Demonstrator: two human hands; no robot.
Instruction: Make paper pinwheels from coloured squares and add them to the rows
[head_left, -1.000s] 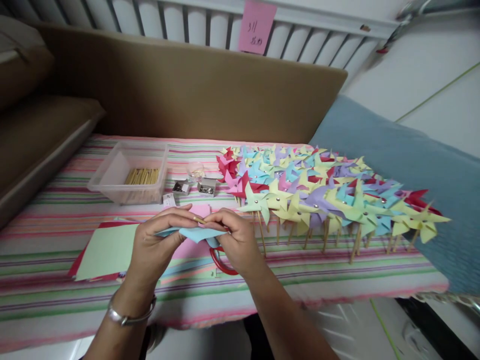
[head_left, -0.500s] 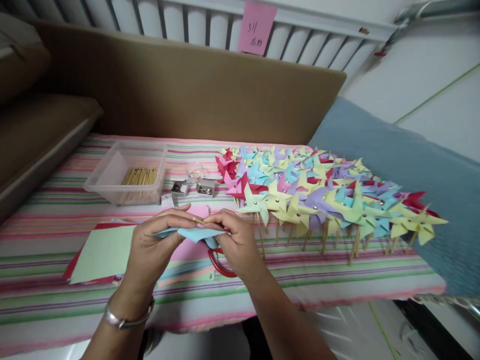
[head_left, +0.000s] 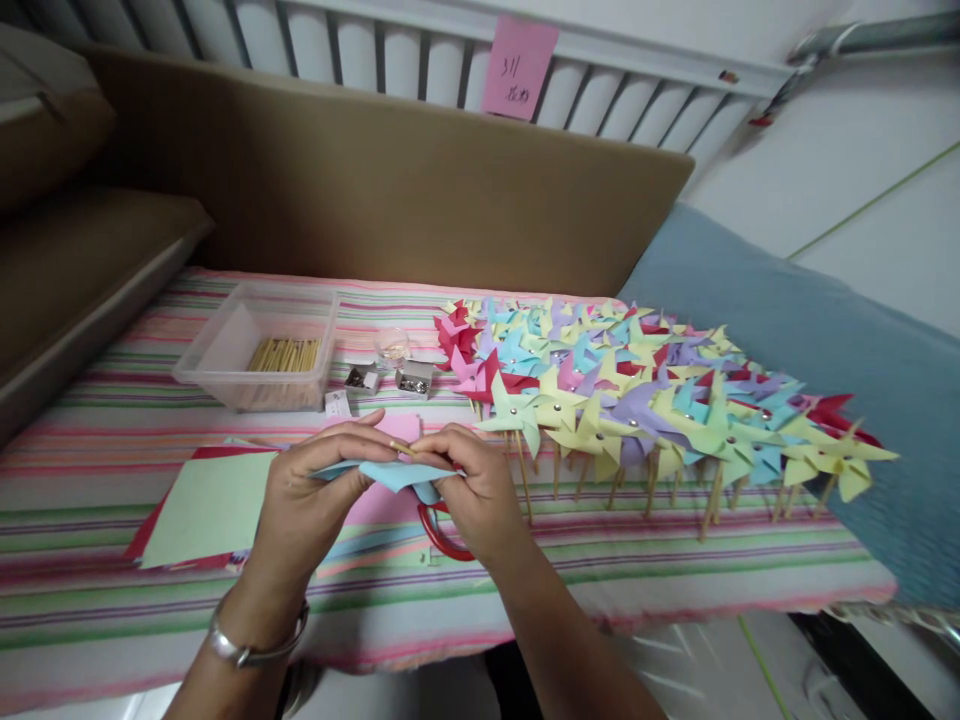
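Above the striped cloth, my left hand and my right hand are closed together on a light blue paper pinwheel. The tip of a wooden stick shows between the fingers of both hands; the rest of it is hidden. Beneath my hands lie a pink paper sheet and scissors with a red handle, partly covered. Left of my left hand is a stack of paper squares, pale green on top of red.
Rows of colourful pinwheels on sticks fill the right side. At the back left stands a clear plastic box with wooden sticks. Near it are small boxes of metal fasteners and a clear round cup. Cardboard leans behind.
My hands keep nearly the same pose on the blue pinwheel. The view has shifted slightly, and the objects on the cloth have not moved.
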